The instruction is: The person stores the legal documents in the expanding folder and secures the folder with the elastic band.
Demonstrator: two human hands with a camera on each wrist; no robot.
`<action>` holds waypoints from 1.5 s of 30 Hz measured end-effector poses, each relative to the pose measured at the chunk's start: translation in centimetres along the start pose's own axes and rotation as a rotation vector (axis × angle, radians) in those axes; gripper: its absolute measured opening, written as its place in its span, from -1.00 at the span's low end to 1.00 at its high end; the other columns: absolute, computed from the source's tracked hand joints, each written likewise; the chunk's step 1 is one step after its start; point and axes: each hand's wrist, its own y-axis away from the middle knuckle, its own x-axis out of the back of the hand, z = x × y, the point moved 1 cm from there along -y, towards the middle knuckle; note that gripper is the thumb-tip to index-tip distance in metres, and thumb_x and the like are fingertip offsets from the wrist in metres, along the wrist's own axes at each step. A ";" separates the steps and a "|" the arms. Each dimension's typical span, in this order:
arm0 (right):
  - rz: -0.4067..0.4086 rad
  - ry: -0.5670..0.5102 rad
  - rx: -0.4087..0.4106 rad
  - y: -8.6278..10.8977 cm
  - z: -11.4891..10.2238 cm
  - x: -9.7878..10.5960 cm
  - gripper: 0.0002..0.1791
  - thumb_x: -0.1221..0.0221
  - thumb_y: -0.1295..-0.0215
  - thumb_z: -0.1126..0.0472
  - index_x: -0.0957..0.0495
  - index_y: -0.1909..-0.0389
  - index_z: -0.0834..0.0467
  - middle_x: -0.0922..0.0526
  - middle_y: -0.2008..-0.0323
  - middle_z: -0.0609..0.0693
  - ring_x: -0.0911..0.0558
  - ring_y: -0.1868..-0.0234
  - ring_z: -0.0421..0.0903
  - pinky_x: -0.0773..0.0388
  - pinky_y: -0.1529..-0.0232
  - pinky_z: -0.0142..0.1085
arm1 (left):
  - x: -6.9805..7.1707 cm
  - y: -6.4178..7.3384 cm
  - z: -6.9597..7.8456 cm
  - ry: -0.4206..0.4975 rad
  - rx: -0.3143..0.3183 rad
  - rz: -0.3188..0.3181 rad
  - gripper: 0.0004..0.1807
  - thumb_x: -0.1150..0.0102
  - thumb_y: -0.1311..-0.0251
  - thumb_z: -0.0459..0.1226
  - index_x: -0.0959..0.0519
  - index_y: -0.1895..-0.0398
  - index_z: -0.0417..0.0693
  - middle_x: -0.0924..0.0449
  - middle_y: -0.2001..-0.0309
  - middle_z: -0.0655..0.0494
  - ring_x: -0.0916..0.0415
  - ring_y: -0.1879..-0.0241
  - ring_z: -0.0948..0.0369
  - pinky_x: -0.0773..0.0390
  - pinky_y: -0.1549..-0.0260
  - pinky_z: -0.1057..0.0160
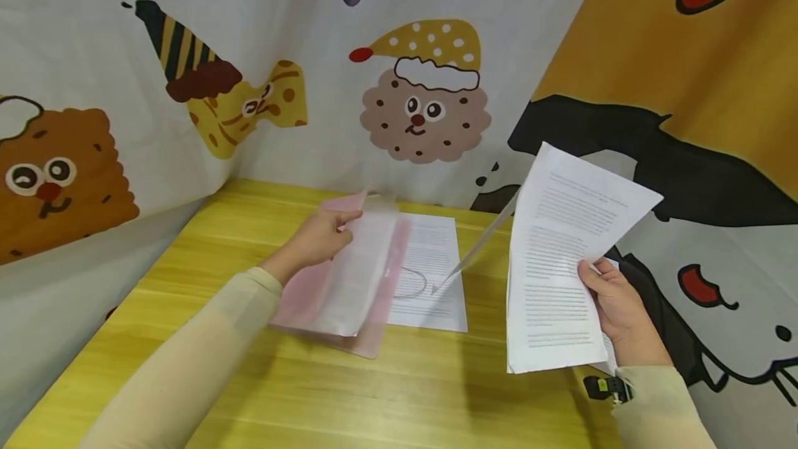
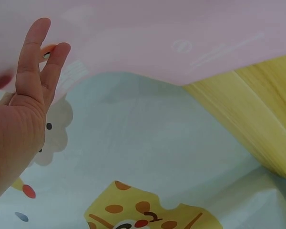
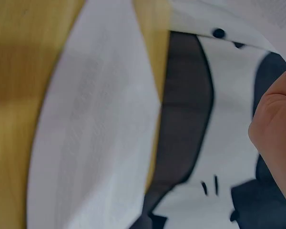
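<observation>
On the table lies a pink translucent folder (image 1: 374,335), its cover raised and whitish sheet layers (image 1: 358,276) standing up inside. My left hand (image 1: 321,234) pinches the raised cover at its upper left edge. From the left wrist camera, two fingers of that hand (image 2: 33,81) show against the pink plastic (image 2: 148,43). My right hand (image 1: 617,296) grips several printed sheets (image 1: 555,276) by their right edge, thumb on the front, held up above the table. A narrow white strip (image 1: 480,244) slants down from behind them. In the right wrist view a white sheet (image 3: 95,124) hangs curved.
A printed page (image 1: 439,241) lies partly under the folder's right side, with a thin grey loop over it. The wood-grain table (image 1: 349,393) ends at a cartoon-printed cloth (image 1: 280,12) behind and on both sides. A black device (image 1: 607,388) sits on my right wrist.
</observation>
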 end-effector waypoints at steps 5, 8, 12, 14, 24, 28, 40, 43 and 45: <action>-0.018 -0.059 0.043 1.8 -1.6 0.0 -0.45 0.42 -0.55 0.42 -0.45 -0.29 0.12 -0.70 -0.05 0.09 -0.75 0.05 0.02 -0.70 0.17 -0.16 | 0.0 0.1 -0.2 -0.004 0.004 0.003 -0.44 0.06 -0.27 -0.30 -0.44 -0.38 -0.01 -0.10 0.83 0.29 -0.27 0.83 0.25 -0.33 0.78 0.33; 0.072 -0.012 -0.014 2.2 -1.7 0.2 -0.52 0.31 -0.56 0.40 -0.47 -0.26 0.10 -0.72 -0.01 0.06 -0.76 0.09 0.01 -0.72 0.20 -0.17 | -0.1 0.2 -0.3 -0.002 0.015 0.000 -0.45 0.05 -0.28 -0.29 -0.43 -0.38 -0.01 -0.11 0.82 0.27 -0.27 0.82 0.25 -0.34 0.76 0.33; 0.293 0.201 -0.156 1.4 -0.1 0.9 -0.67 -0.01 -0.48 0.27 -0.49 -0.19 0.04 -0.77 0.15 -0.08 -0.77 0.22 -0.10 -0.72 0.30 -0.26 | -0.3 0.2 -0.1 -0.002 0.013 -0.003 -0.45 0.04 -0.28 -0.30 -0.44 -0.38 -0.02 -0.14 0.81 0.24 -0.27 0.82 0.26 -0.35 0.76 0.33; 0.406 0.358 -0.253 0.5 1.3 1.4 -0.59 -0.15 -0.40 0.14 -0.44 -0.24 0.02 -0.75 0.21 -0.16 -0.75 0.26 -0.17 -0.70 0.30 -0.29 | -0.4 0.2 0.0 0.003 0.011 -0.004 -0.45 0.03 -0.28 -0.30 -0.44 -0.37 -0.03 -0.26 0.77 0.21 -0.28 0.82 0.26 -0.36 0.75 0.33; 0.527 1.365 -0.498 -2.9 5.0 1.8 -0.28 -0.09 -0.38 -0.13 -0.36 -0.33 0.35 -0.50 -0.17 0.35 -0.57 0.00 0.15 -0.52 0.07 -0.04 | -0.7 0.1 0.2 0.000 0.002 -0.017 -0.43 0.04 -0.27 -0.31 -0.42 -0.39 0.00 -0.16 0.79 0.23 -0.21 0.83 0.28 -0.37 0.76 0.33; 0.524 1.519 -0.571 -3.6 4.6 1.0 -0.13 -0.12 -0.27 -0.28 -0.37 -0.26 0.41 -0.46 -0.19 0.41 -0.51 -0.08 0.31 -0.47 0.02 0.12 | -0.4 0.1 0.2 0.013 0.011 -0.010 -0.45 0.04 -0.30 -0.29 -0.43 -0.38 0.02 -0.16 0.82 0.25 -0.24 0.82 0.27 -0.35 0.77 0.33; 0.407 1.596 -0.756 -5.4 4.6 -0.3 -0.06 -0.30 -0.12 -0.19 -0.29 -0.15 0.56 -0.47 -0.03 0.44 -0.53 0.12 0.22 -0.54 0.15 0.04 | -0.4 0.0 -0.2 0.001 0.011 -0.005 -0.46 0.04 -0.29 -0.31 -0.44 -0.37 -0.02 -0.09 0.82 0.28 -0.28 0.82 0.26 -0.35 0.76 0.33; 0.389 1.574 -0.740 -5.9 4.8 -0.5 -0.13 -0.33 -0.10 -0.13 -0.34 -0.09 0.56 -0.50 0.06 0.38 -0.53 0.21 0.13 -0.57 0.23 -0.07 | -0.4 0.0 -0.2 -0.016 0.009 0.000 -0.45 0.05 -0.28 -0.31 -0.44 -0.37 -0.01 -0.09 0.84 0.29 -0.28 0.82 0.27 -0.36 0.76 0.33; 0.394 1.558 -0.735 -6.2 5.0 -0.6 -0.13 -0.34 -0.09 -0.10 -0.33 -0.10 0.58 -0.50 0.07 0.39 -0.54 0.21 0.13 -0.60 0.22 -0.09 | -0.3 0.0 -0.2 -0.024 0.005 0.006 -0.45 0.05 -0.28 -0.32 -0.45 -0.37 -0.01 -0.09 0.84 0.29 -0.28 0.83 0.27 -0.36 0.76 0.32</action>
